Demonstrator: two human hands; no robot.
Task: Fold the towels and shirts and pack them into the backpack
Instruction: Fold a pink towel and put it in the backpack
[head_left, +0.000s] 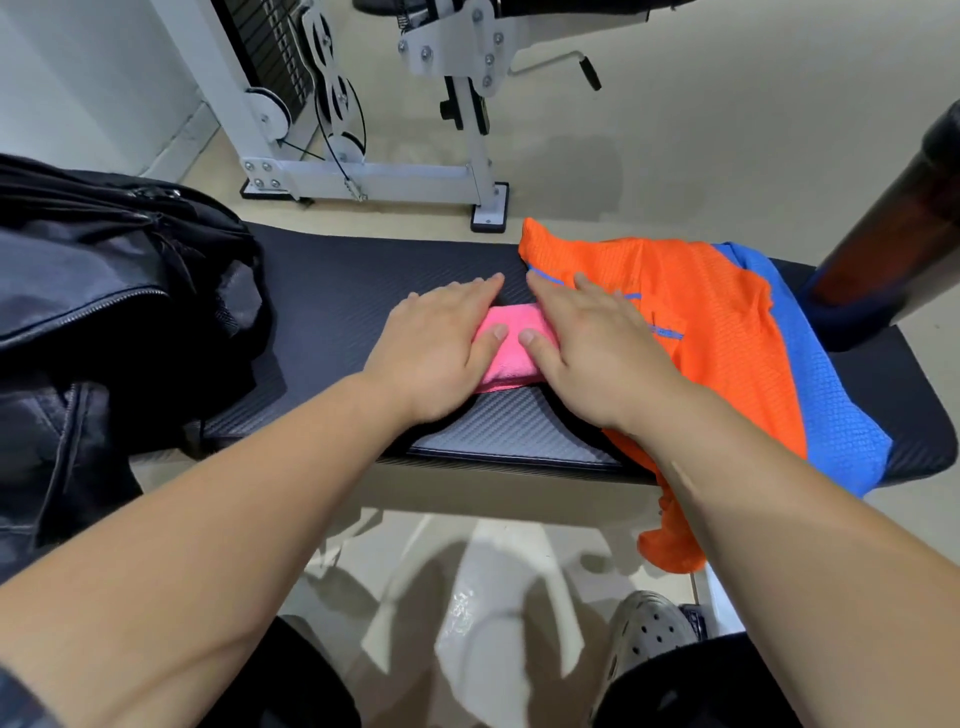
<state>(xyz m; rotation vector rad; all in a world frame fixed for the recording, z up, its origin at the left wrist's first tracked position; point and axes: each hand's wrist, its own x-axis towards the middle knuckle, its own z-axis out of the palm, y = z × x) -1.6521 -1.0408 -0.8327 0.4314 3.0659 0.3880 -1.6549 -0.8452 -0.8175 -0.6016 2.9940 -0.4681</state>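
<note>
On bench (332, 291), hands flat on pink towel (506, 353)

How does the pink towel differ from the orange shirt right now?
The pink towel is folded into a small bundle; the orange shirt lies spread and rumpled. The towel sits wholly on the bench; the shirt hangs over its near edge. Both hands press the towel. Both lie on the bench.

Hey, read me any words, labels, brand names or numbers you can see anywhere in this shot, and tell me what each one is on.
None can be read.
Orange shirt: blue stitched marks only, no legible letters.
Black backpack: no logo or tag visible.
Pink towel, under the left hand and right hand: plain.
Black bench and white gym machine: no readable label.
</note>
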